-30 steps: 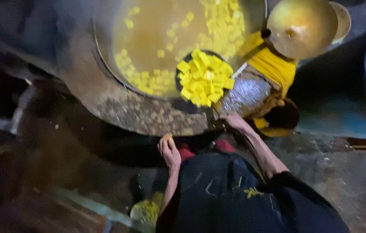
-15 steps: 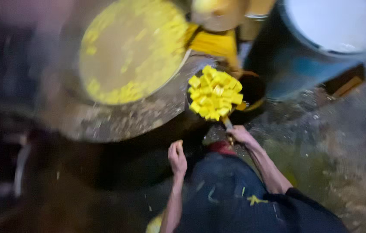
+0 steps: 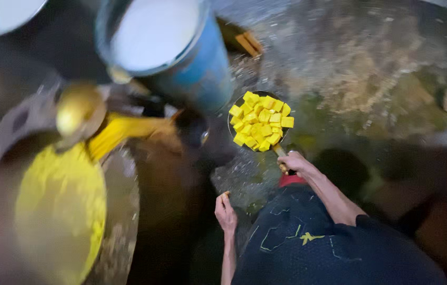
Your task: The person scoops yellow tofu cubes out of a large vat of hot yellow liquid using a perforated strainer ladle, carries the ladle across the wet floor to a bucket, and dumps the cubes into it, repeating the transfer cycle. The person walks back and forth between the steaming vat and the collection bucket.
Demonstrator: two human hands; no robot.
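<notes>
Skimmer [image 3: 259, 122] of yellow cubes, right hand [image 3: 296, 162] gripping.

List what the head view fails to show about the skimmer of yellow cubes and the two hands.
- Skimmer handle: mostly covered by the right hand.
- Left hand: fingers curled, blurred; whether it holds anything cannot be told.
- Big pan: contents a yellow blur, cut by the frame's bottom edge.
- Blue barrel: top cut off.
</notes>
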